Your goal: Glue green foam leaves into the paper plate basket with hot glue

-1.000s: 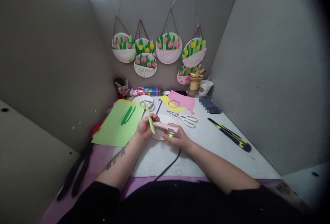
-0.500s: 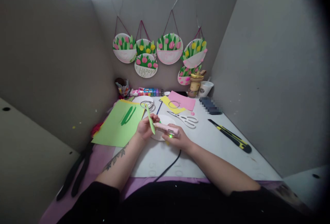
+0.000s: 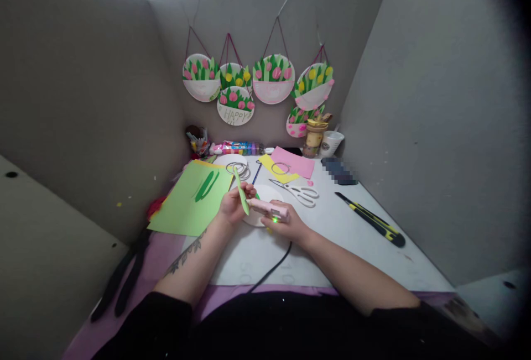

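Paper strip [image 3: 241, 191], pale green, leaf-shaped

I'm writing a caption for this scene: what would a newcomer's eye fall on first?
Probably the colourful flower plates hanging along the grey back panel. Next, in the centre, the left hand holding a light green strip near the tip of a pink tool in the right hand. Off to the right lies a yellow-and-black knife.
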The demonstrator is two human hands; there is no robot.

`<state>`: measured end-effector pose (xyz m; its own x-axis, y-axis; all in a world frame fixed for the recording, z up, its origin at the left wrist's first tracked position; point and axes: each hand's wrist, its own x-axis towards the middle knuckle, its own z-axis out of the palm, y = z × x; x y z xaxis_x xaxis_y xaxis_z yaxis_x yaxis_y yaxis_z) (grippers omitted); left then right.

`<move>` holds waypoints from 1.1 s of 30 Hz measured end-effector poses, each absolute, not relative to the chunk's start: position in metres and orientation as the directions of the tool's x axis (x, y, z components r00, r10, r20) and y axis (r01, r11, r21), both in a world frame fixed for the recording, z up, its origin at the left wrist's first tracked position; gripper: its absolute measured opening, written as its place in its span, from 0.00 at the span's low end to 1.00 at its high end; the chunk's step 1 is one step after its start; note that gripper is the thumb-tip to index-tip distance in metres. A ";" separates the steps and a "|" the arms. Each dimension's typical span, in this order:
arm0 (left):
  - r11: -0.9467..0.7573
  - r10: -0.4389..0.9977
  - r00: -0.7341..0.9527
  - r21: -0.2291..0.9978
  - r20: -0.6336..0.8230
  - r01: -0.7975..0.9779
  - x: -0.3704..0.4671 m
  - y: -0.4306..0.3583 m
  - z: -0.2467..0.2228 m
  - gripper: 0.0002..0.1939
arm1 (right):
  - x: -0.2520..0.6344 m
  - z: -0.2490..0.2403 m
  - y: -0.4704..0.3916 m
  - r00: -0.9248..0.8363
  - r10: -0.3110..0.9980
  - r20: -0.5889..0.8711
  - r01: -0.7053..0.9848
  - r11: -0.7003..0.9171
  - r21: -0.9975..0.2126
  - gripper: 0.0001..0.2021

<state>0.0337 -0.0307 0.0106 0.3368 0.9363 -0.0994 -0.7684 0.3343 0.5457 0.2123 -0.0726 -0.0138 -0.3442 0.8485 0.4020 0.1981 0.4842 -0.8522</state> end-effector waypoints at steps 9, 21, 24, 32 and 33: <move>0.346 0.934 0.342 0.515 -0.107 -0.784 0.033 -0.030 0.012 0.07 | 0.213 -0.013 -0.074 -0.362 0.845 0.392 0.191 0.479 -0.857 0.10; 0.330 0.936 0.346 0.509 -0.066 -0.795 0.025 -0.025 0.009 0.07 | 0.213 -0.008 -0.074 -0.422 0.796 0.434 0.237 0.559 -0.795 0.08; 0.330 0.934 0.354 0.493 -0.048 -0.805 0.023 -0.023 0.007 0.07 | 0.214 -0.011 -0.073 -0.429 0.781 0.454 0.250 0.585 -0.771 0.09; 0.334 0.931 0.364 0.449 -0.021 -0.829 0.020 -0.021 0.005 0.07 | 0.214 -0.013 -0.073 -0.454 0.753 0.476 0.262 0.624 -0.737 0.09; 0.334 0.932 0.363 0.445 -0.023 -0.831 0.019 -0.021 0.005 0.07 | 0.214 -0.013 -0.074 -0.456 0.752 0.475 0.267 0.625 -0.733 0.09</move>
